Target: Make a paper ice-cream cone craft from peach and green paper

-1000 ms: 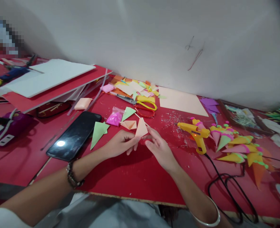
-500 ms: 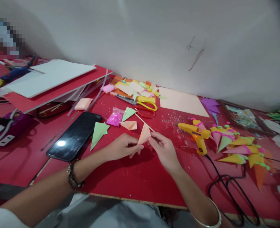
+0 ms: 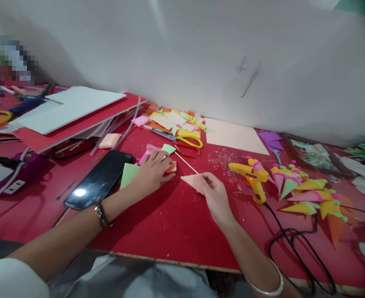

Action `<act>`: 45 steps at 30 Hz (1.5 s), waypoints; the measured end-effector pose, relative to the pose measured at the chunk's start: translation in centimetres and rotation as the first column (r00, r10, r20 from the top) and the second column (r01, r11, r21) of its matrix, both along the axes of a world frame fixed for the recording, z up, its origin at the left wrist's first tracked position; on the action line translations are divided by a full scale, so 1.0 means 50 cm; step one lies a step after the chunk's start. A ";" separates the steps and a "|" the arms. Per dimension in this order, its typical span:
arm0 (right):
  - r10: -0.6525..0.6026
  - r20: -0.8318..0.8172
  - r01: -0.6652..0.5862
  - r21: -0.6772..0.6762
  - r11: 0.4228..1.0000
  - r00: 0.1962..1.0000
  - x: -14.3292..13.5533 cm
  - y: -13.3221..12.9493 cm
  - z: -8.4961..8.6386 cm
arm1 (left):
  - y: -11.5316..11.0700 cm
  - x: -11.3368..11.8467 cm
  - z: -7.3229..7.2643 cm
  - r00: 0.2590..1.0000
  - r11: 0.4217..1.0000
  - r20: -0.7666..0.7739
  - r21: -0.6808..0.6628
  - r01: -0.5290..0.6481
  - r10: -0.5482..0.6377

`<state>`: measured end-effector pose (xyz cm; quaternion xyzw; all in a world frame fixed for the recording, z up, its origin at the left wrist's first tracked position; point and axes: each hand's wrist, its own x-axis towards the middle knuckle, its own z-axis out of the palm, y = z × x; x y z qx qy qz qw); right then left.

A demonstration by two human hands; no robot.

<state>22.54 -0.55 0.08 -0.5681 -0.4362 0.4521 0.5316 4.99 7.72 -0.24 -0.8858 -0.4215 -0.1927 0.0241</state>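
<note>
A folded peach paper triangle [image 3: 192, 182] is pinched between the thumb and fingers of my right hand [image 3: 215, 196], low above the red table. To the left, my left hand [image 3: 151, 171] is palm down with fingers apart. It hovers over or rests on a second folded peach piece [image 3: 172, 167], mostly hidden under the fingers; whether they touch cannot be seen. Behind those fingers lie a pink packet [image 3: 147, 151] and a light green paper piece [image 3: 169, 149]. Another green paper piece [image 3: 128, 174] shows beside my left wrist. A thin pale stick [image 3: 187, 162] lies between the hands.
A phone [image 3: 98, 180] lies left. Scissors [image 3: 188, 141] and paper scraps [image 3: 170, 120] are behind, beside a peach sheet [image 3: 234, 135]. On the right stand a yellow glue gun [image 3: 253, 178] with a black cord [image 3: 289, 244] and several decorated paper cones [image 3: 309, 196]. White boards [image 3: 73, 107] sit far left.
My left hand has let go of the peach triangle and moved left and away over the loose pieces. My right hand keeps the triangle, which now points left.
</note>
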 end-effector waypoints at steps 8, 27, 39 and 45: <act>-0.043 0.167 0.033 0.062 0.998 0.985 -0.002 0.006 -0.009 | 0.007 -0.009 0.025 0.972 0.985 0.235 -0.172 0.030 0.011; 0.278 0.327 -0.340 0.148 0.929 0.903 -0.015 -0.017 0.025 | -0.087 0.008 0.081 0.848 0.766 0.400 -0.402 0.502 -0.346; 0.221 0.518 -0.326 0.119 0.938 0.826 -0.018 -0.031 0.028 | -0.102 0.004 0.074 0.900 0.761 0.265 -0.482 0.434 -0.346; 0.289 0.484 -0.367 0.072 0.928 0.826 -0.012 -0.038 0.055 | -0.100 -0.003 0.083 0.864 0.655 0.373 -0.566 0.501 -0.338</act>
